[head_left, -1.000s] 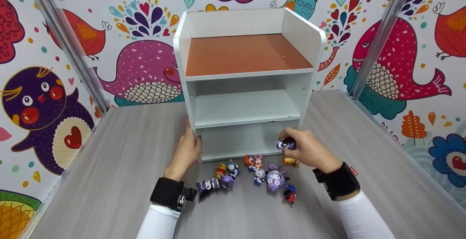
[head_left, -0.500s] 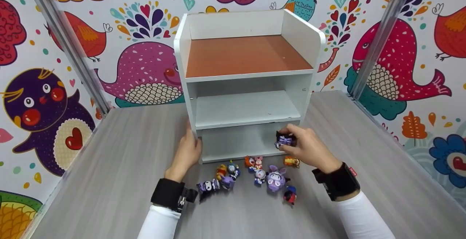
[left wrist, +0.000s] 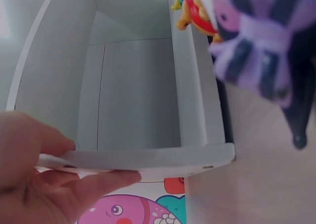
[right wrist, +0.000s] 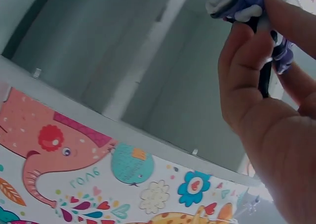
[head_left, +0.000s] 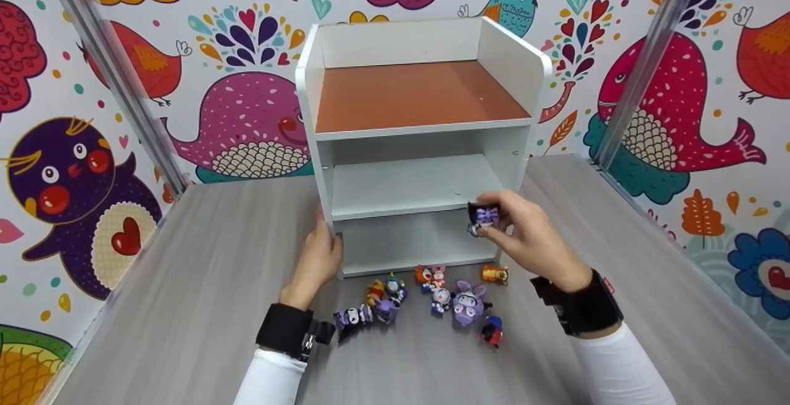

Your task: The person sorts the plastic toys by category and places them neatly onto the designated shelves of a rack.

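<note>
Pinching a small purple-and-black plastic-looking figurine (head_left: 485,215) in front of the white boxy shelf unit (head_left: 426,126), your right hand (head_left: 532,231) could knock it loose on the pale middle board's edge (head_left: 419,208) by drifting forward, your left hand (head_left: 317,258) gripping the unit's side panel (head_left: 316,146).

Black wristbands (head_left: 284,325) (one with red tag (head_left: 609,285)) accompany white sleeves (head_left: 271,378).
</note>
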Demonstrator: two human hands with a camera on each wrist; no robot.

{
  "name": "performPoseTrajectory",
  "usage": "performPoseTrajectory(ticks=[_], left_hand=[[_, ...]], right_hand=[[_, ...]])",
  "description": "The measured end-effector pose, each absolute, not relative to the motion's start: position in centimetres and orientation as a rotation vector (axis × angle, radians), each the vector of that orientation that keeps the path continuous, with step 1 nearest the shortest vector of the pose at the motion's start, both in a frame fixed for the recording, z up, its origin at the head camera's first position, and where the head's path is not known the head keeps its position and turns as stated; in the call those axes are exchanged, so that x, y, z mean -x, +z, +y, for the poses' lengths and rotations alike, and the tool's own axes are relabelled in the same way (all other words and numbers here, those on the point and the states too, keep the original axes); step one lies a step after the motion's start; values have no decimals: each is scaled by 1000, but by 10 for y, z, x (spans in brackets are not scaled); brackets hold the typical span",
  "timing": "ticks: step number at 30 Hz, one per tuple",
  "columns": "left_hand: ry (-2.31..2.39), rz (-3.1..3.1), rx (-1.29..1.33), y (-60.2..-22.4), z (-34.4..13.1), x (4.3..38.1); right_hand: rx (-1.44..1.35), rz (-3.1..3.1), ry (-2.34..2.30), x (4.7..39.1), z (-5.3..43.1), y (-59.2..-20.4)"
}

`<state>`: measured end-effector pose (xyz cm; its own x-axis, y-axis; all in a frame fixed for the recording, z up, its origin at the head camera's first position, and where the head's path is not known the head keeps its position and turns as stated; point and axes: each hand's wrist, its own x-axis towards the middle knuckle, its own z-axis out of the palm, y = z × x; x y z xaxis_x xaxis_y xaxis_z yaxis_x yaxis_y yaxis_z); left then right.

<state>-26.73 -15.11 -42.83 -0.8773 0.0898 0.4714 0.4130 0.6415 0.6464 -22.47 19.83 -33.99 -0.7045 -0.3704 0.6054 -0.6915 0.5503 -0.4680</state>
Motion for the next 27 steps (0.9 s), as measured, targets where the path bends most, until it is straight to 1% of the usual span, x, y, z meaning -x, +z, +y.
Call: performPoseTrajectory(ticks=[8,12,18,27], left_hand=[[-1106,-2446,371,-433,-158,264],[-1109,-2436,379,-432,-157,264],[-1122,-2453,367,-429,-154,266],[-1113,-2466,377,-430,-150,270]], right_hand=[[-768,-2295,970,234,192,-275],[-726,-2286,942,243,189,-250],[-667,-2254,982,256,187,-229],[-527,-2254,1052,274,186,-213]])
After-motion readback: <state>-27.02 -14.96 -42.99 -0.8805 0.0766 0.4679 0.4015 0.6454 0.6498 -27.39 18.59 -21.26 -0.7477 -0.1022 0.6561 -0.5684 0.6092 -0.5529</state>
